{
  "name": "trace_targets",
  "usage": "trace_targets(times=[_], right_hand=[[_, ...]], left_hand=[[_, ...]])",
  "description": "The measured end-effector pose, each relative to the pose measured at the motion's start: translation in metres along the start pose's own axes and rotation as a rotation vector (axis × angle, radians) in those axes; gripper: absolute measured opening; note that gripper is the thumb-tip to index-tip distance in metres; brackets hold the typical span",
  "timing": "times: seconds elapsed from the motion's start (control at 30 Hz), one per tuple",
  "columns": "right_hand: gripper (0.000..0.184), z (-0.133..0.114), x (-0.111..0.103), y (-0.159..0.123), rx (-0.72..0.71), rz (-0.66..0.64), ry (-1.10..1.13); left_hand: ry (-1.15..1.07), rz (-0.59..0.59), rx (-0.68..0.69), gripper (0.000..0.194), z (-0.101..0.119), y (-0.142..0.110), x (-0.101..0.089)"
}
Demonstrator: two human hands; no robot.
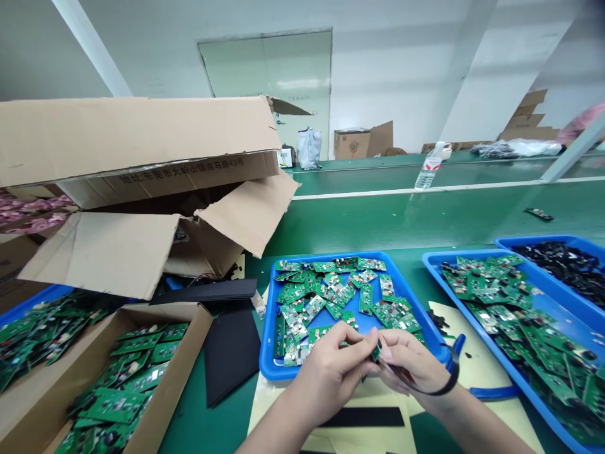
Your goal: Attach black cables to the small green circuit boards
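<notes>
Head view looks down a green workbench (401, 221), with a torn cardboard carton (132, 145) heaped at its left. Everything here sits around one blue tray (268, 340) of green circuit boards, directly ahead of the hands. Right of that tray lies a second blue tray (454, 260), also piled with boards. Left of it are black foam sheets (231, 359) and an open cardboard box (189, 334) of boards. Beyond the tray stands a plastic water bottle (428, 170).

Both hands are at the tray's near rim. The left hand (326, 372) and right hand (411, 359) meet with their fingers bent and almost closed, pinching a small green circuit board (375, 352) between the fingertips. The board shows almost edge-on, its long axis tilted up toward the far right. A black cord (416, 386) curves from beneath the right hand past its wrist.
</notes>
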State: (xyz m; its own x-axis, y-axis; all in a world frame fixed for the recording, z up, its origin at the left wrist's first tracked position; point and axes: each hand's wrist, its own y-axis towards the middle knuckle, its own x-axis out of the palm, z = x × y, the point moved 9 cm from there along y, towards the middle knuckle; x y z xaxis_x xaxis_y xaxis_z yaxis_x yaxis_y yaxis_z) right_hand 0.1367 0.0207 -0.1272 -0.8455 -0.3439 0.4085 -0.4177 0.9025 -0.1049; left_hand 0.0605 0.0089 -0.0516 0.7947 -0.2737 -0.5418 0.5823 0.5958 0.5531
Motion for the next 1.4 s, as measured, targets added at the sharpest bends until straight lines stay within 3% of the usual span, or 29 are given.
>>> trace_targets(times=[0.23, 0.37, 0.57, 0.73, 0.87, 1.03, 1.17, 1.4], right_hand=[[0.035, -0.008, 0.001, -0.001, -0.017, 0.069, -0.013], [0.035, -0.015, -0.002, -0.004, -0.063, 0.094, -0.001], [0.027, -0.045, -0.027, -0.015, -0.339, 0.201, 0.031], [0.042, -0.057, -0.030, -0.026, -0.558, 0.334, -0.318], [0.040, -0.053, -0.027, -0.026, -0.549, 0.391, -0.568], [0.036, -0.060, -0.017, -0.027, -0.614, 0.425, -0.703], [0.031, -0.063, -0.007, -0.027, -0.651, 0.440, -0.786], [0.030, -0.054, -0.009, -0.023, -0.601, 0.431, -0.837]], left_hand=[[-0.019, -0.030, -0.046, 0.042, -0.005, -0.002, 0.005], [-0.145, 0.023, -0.165, 0.042, -0.014, -0.002, -0.003], [-0.504, 0.099, -0.421, 0.038, -0.027, -0.003, -0.009], [-0.700, 0.032, -0.564, 0.040, -0.032, -0.005, 0.009], [-0.839, 0.031, -0.699, 0.049, -0.042, -0.012, 0.023], [-0.912, 0.062, -0.776, 0.067, -0.048, -0.019, 0.031], [-0.905, 0.078, -0.798, 0.065, -0.049, -0.019, 0.034], [-0.834, 0.086, -0.805, 0.061, -0.051, -0.019, 0.033]])
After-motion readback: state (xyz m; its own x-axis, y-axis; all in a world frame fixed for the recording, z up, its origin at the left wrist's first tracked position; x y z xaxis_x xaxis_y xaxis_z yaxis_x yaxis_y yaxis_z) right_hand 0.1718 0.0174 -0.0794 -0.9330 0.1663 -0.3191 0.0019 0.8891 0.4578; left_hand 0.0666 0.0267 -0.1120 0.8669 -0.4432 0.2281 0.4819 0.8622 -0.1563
